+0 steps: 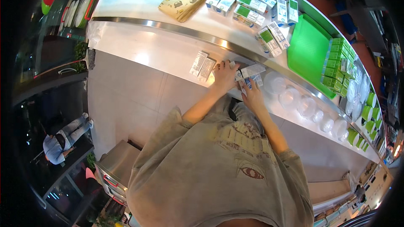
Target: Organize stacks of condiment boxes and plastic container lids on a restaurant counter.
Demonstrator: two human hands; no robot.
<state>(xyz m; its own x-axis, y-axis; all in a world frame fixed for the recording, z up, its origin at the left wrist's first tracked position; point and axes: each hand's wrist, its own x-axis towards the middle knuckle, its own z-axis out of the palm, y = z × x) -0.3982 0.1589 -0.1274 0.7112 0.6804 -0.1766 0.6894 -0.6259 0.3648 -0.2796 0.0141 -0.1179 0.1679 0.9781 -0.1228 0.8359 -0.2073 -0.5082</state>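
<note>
My left hand has its fingers bent around the end of a small white carton on the lower counter ledge. To its right, my right hand pinches a small blue-and-white carton at the ledge's front edge. More white-and-blue cartons lie just beyond the right fingers. Two grey-white cartons lie side by side to the left of my left hand. The fingers partly cover the cartons they touch.
On the raised shelf stand several white, blue and green cartons, a folded patterned yellow bag, a green tray and stacked green boxes. Clear plastic lids or bowls line the ledge at right. A metal strip edges the shelf.
</note>
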